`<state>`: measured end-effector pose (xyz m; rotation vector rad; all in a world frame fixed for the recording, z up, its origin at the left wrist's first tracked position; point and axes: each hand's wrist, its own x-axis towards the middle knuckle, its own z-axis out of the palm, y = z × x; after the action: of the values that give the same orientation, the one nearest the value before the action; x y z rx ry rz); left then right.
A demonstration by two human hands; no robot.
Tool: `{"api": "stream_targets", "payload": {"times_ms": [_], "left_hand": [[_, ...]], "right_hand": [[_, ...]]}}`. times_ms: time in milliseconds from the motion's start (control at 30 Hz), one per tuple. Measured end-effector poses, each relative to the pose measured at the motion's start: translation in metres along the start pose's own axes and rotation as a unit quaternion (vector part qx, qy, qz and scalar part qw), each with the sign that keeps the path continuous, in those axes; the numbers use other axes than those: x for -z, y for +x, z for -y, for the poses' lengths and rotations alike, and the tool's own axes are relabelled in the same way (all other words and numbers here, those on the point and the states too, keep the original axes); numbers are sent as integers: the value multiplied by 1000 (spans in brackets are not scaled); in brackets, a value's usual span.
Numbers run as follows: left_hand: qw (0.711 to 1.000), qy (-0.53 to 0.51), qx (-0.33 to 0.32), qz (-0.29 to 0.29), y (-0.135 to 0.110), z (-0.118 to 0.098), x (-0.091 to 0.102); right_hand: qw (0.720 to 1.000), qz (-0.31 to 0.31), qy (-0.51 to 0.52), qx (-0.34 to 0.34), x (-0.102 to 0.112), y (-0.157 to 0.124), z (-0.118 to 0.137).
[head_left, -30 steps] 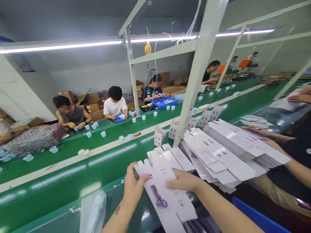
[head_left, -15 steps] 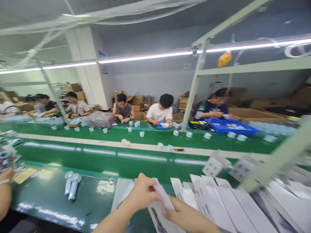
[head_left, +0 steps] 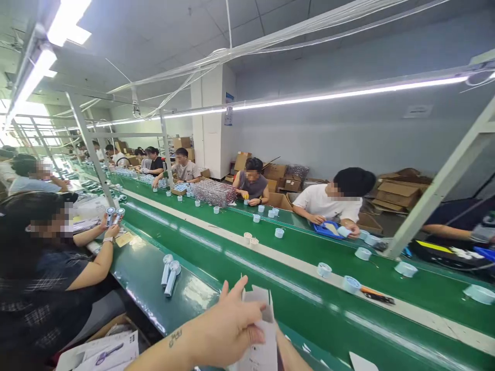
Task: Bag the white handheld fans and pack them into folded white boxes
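Carton-forming step: left hand (head_left: pixel 228 330) pinches the white carton (head_left: pixel 258 315) at 6 o'clock, the right hand (head_left: pixel 291 356) has its grip hidden, and squaring the flaps likely needs both.

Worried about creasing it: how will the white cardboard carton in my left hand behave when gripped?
The white cardboard carton looks thin-walled, so probably light and easily crushed. Folded and notched on top, it likely flexes. The left hand holds it by a pinch, so it seems grippy enough.

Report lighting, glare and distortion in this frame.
Head view: bright ceiling tubes light the hall evenly; their glare streaks the green belt; wide-angle distortion leans the post at the right edge; the left hand is sharp, its carton cut off by the bottom edge.
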<state>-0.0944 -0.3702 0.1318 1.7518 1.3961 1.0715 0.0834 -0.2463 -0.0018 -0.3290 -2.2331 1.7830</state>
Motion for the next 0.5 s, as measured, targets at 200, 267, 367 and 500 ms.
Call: {"api": "stream_targets", "payload": {"times_ms": [200, 267, 367, 500], "left_hand": [[942, -286, -6, -174, 1, 49, 21], [902, -418, 64, -86, 8, 70, 4], [841, -520, 146, -19, 16, 88, -27], [789, -540, 182, -228, 21, 87, -54]], "right_hand": [[999, 9, 42, 4, 12, 16, 27], [999, 44, 10, -13, 16, 16, 33], [995, 60, -50, -59, 19, 10, 31], [986, -79, -146, -28, 13, -4, 27]]}}
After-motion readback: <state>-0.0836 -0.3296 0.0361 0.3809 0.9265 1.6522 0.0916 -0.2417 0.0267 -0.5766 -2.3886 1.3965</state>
